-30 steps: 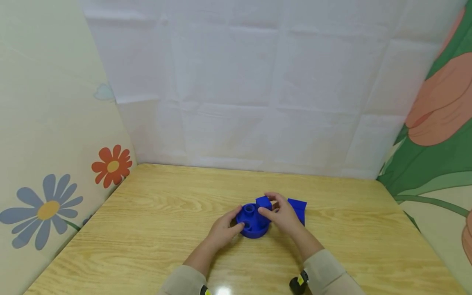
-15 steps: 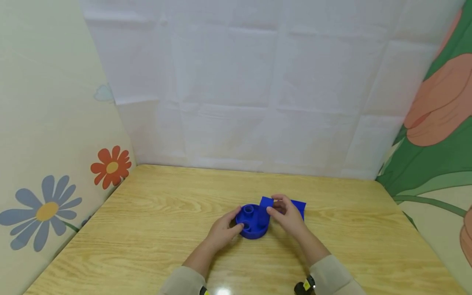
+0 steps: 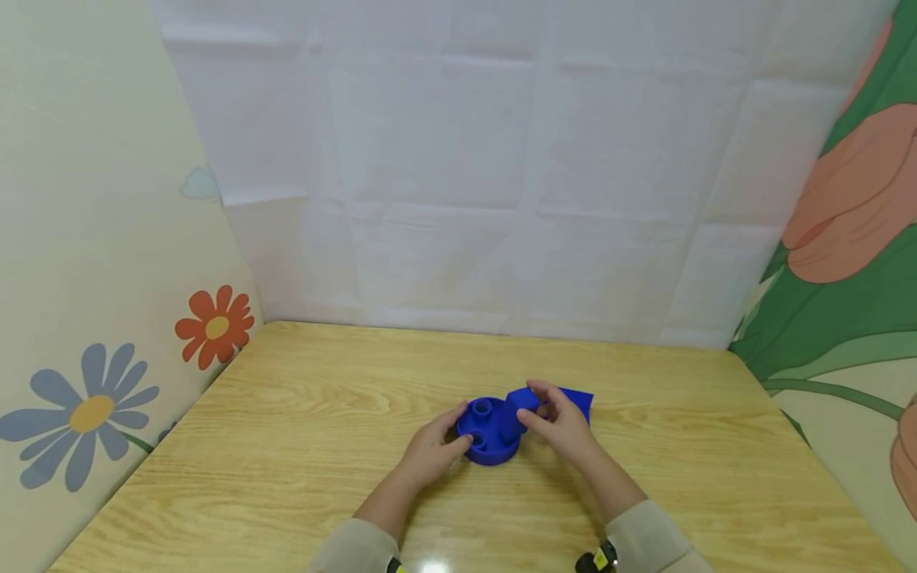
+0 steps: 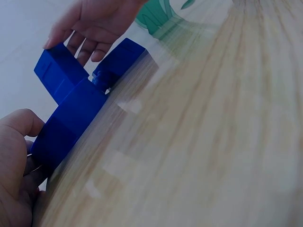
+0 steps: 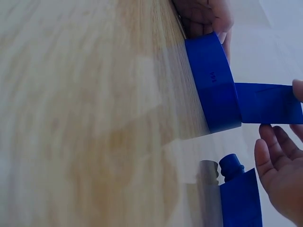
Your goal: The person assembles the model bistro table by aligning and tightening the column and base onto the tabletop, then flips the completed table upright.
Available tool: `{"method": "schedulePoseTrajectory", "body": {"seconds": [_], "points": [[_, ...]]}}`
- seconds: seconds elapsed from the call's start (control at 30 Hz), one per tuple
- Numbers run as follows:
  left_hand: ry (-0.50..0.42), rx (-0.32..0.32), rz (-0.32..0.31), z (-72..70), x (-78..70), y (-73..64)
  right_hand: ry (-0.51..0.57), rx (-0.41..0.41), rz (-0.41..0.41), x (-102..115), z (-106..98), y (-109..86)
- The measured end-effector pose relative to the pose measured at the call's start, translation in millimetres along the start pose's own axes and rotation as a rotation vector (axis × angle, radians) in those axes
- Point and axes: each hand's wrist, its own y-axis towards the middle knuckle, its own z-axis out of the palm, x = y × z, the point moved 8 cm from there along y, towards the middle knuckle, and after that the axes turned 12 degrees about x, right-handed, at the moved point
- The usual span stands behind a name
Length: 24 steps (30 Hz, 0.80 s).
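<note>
A shallow round blue base [image 3: 493,457] with raised ring sockets lies on the table. My left hand [image 3: 433,450] grips its left side, thumb over the rim by a socket and fingers behind. From the base's right part rises a blue block [image 3: 521,399], which my right hand [image 3: 564,423] pinches near the top between thumb and fingers. In the right wrist view the block [image 5: 265,103] stands out from the base [image 5: 210,85]; its lower end is hidden inside. Beyond my right hand lies a second blue piece [image 3: 582,400], whose ridged round peg [image 5: 231,166] shows in the right wrist view.
The wood-grain table [image 3: 322,414] extends around both hands. A white cloth [image 3: 444,159] hangs along its back edge. Flower-patterned panels stand at the left [image 3: 93,239] and right [image 3: 845,318]. A dark wrist device [image 3: 596,559] sits by the right sleeve.
The block's top has shifted a little to the right and its tilt and facing have changed, with my right hand moving along. My left hand and the base have stayed nearly in place.
</note>
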Motion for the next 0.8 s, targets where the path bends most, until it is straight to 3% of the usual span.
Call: {"method": "schedulePoseTrajectory", "body": {"seconds": [0.33, 0.47, 0.8], "points": [[0.007, -0.004, 0.007, -0.9, -0.6, 0.0, -0.026, -0.036, -0.015, -0.4, -1.6, -1.2], [0.004, -0.008, 0.003, -1.0, 0.5, 0.2, -0.005, -0.031, -0.041, -0.6, -2.2, -2.7], [-0.017, -0.003, 0.002, -0.7, 0.3, -0.7, 0.011, -0.009, -0.020, -0.2, -0.9, -6.6]]}}
